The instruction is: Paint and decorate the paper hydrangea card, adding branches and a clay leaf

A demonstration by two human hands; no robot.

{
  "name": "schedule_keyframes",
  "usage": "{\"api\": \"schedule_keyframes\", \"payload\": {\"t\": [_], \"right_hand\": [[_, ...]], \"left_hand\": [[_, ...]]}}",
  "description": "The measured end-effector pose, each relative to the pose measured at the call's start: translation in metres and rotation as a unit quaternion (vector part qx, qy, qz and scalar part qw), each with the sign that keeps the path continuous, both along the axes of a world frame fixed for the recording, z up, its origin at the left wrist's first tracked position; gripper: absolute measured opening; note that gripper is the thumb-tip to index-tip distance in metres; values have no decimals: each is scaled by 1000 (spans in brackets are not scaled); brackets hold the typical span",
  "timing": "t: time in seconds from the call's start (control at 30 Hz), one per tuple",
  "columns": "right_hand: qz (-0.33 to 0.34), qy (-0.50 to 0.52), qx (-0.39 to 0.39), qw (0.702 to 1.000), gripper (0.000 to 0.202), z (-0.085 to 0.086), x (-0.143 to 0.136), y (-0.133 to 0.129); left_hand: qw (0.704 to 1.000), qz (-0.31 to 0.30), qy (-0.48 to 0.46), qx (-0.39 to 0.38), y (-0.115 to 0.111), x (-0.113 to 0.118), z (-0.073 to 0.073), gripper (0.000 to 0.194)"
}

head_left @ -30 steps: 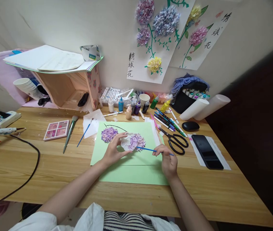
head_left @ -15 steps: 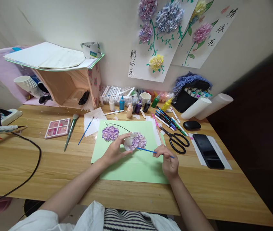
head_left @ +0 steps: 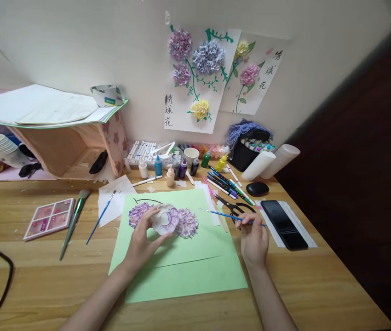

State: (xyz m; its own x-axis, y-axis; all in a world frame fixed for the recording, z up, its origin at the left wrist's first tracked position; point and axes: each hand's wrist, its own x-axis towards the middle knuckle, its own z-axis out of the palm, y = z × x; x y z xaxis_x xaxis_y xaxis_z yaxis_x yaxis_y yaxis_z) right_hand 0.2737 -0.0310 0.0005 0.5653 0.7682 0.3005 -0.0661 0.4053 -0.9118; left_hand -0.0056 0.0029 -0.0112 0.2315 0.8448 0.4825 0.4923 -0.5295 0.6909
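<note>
My left hand [head_left: 143, 236] grips a small white flower-shaped paint palette [head_left: 165, 220] by its rim, with purple stains in its wells. The palette is tilted above the green paper [head_left: 188, 271] and covers part of what lies behind it. In my right hand [head_left: 255, 236] is a thin blue paintbrush [head_left: 226, 215], its tip pointing left toward the palette but apart from it. On the paper, a purple paper flower cluster [head_left: 139, 213] sits at the left and a paler one [head_left: 186, 223] just right of the palette. A dark curved stem line [head_left: 149, 200] runs above them.
Black scissors [head_left: 233, 207], several pens [head_left: 225, 181] and a phone [head_left: 283, 225] lie to the right. Paint bottles [head_left: 182, 169] and a paper cup [head_left: 191, 155] stand at the back. To the left are another blue brush [head_left: 101, 216], a large brush [head_left: 74, 225] and a four-part palette [head_left: 50, 218].
The paintbrush has come away from the palette as my right hand moved right. My left hand has shifted the palette left of the paler flower. The view has also turned.
</note>
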Motion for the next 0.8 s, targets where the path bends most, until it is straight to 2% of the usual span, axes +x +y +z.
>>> {"api": "schedule_keyframes", "payload": {"t": [0.13,0.3,0.47,0.6,0.8], "right_hand": [[20,-67,-40,997,44,-3,2,1],[104,-177,-70,976,42,-8,-9,-3],[113,-173,-25,978,42,-7,-14,-5],[177,-188,-47,965,40,-6,-17,-7],[140,-186,-57,971,41,-3,-19,-9]], "left_hand": [[997,54,-35,-42,4,1,-1,60],[992,74,-73,-71,5,0,0,60],[992,74,-72,-68,5,0,2,60],[992,74,-70,-68,5,0,1,59],[994,65,-62,-61,4,0,3,57]]}}
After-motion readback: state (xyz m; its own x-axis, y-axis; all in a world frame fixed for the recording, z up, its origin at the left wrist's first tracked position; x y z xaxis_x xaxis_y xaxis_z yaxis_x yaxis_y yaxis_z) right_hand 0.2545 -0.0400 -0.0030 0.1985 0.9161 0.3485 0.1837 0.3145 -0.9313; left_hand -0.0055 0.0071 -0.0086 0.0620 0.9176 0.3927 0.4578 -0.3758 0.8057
